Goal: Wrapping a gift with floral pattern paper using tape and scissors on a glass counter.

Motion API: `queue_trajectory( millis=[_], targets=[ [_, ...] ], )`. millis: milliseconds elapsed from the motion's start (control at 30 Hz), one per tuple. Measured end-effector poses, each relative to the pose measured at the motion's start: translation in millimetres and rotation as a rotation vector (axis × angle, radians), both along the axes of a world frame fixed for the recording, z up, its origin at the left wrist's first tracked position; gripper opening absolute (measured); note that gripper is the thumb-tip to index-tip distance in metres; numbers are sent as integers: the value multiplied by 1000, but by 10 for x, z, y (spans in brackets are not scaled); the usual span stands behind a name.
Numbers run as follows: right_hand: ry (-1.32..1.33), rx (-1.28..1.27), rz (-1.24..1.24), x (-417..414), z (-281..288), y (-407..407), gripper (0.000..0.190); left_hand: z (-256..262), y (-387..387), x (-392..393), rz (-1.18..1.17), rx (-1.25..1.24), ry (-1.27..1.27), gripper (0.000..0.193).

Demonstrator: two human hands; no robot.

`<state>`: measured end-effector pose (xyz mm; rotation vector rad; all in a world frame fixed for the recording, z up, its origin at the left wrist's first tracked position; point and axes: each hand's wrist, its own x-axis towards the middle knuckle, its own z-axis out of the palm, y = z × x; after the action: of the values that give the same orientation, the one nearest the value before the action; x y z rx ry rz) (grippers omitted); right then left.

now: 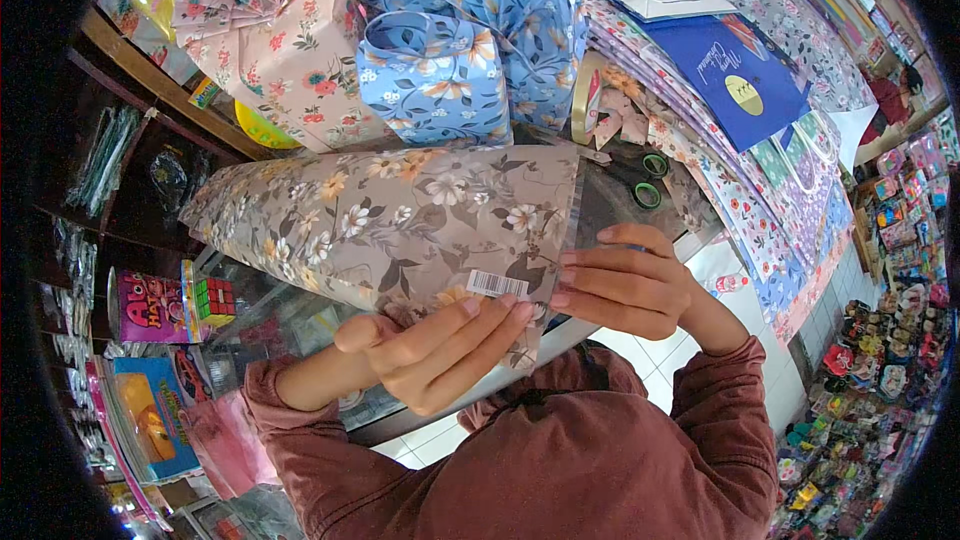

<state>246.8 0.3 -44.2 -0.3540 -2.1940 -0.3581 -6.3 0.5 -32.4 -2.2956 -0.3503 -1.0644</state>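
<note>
A sheet of grey-brown floral wrapping paper lies rolled or folded into a long shape that narrows towards the left, on a glass counter. My left hand rests with its fingertips on the paper's near part, beside a barcode sticker. My right hand has its fingers on the paper's right edge; its thumb is hidden. Scissors with green-rimmed handles lie just beyond the right hand. Whether either hand pinches the paper cannot be made out fully.
Behind stand a blue floral wrapped gift and a pink floral one. A tape roll stands beside them. Patterned paper sheets with a blue gift bag lie at right. Packaged toys are at left.
</note>
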Motion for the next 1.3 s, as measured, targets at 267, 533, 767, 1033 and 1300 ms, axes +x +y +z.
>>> queue_trajectory(
  millis=[267, 533, 767, 1033, 1300],
  targets=[
    [18, 26, 17, -15, -14, 18, 18, 57, 11, -13, -8, 10, 36, 23],
    [119, 142, 23, -103, -147, 111, 15, 82, 23, -2, -15, -15, 37, 22],
    [254, 138, 56, -147, -200, 108, 12, 20, -23, -13, 3, -57, 42, 25],
    [134, -396, 122, -37, 328, 151, 15, 79, -12, -29, 29, -86, 70, 24],
    [-24, -488, 314, -12, 389, 330, 16, 97, 20, 4, -3, -54, 42, 24]
  ],
)
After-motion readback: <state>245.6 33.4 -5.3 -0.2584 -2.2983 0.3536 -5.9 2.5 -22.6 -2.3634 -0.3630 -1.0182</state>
